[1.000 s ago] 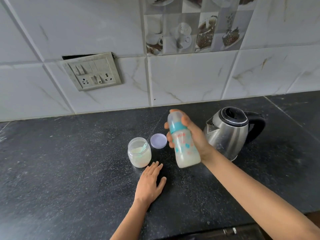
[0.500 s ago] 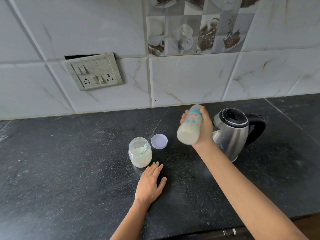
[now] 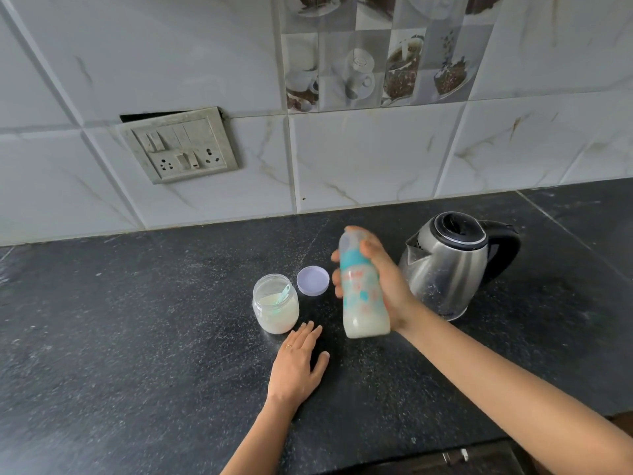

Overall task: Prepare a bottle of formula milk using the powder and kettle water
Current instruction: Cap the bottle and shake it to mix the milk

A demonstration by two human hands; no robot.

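Home kitchen. Evidence: dark speckled stone tabletop (image 3: 137, 337), marbled wall tiles (image 3: 376, 159) with coffee-cup picture tiles (image 3: 376, 53) at top centre, switch plate (image 3: 180, 145) upper left, steel kettle (image 3: 448, 265) at right.

L hand (image 3: 298, 365) flat, palm down, fingers straight, on worktop (image 3: 137, 337) toward front edge. R hand (image 3: 388, 289) raised, fingers + thumb wrapped round bottle (image 3: 363, 303), forearm outstretched.

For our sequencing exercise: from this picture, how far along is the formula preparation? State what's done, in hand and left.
Done: the bottle holds milky liquid and is capped. In hand: the right hand grips it off the counter, likely mixing; the left hand rests flat. Left: the powder jar stands open, scoop inside, its lid beside it.
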